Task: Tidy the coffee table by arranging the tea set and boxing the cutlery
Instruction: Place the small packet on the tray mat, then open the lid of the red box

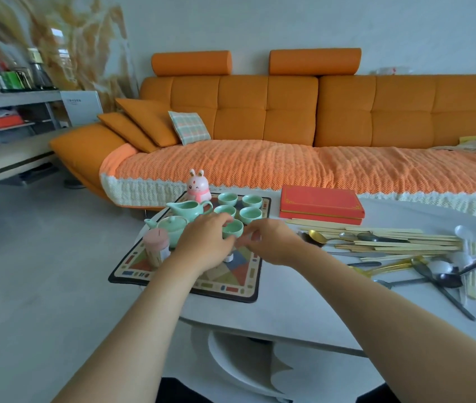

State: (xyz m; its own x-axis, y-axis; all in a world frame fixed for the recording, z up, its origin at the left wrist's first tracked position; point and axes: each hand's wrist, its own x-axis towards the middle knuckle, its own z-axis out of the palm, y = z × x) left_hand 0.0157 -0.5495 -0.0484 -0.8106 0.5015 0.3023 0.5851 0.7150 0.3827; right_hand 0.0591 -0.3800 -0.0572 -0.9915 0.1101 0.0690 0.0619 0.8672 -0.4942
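Currently both hands are over the mat (231, 287). The left hand (201, 242) is curled against the rim of the nearest cup (233, 228). The right hand (271, 242) has its fingertips bunched just beside that cup. Can't tell if either actually grips anything. The other cups (251, 213), pitcher (191, 209) and teapot (172, 225) are on the mat. The red box (321, 203) sits closed at the far side of the surface (303, 309). Chopsticks (390, 242) and spoons (449, 279) lie in a loose pile right of the mat.

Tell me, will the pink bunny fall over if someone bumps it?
Probably not easily: the bunny looks squat and wide-bottomed, standing upright at the mat's far edge. It looks smooth and glossy, so it might slide or feel slippery.
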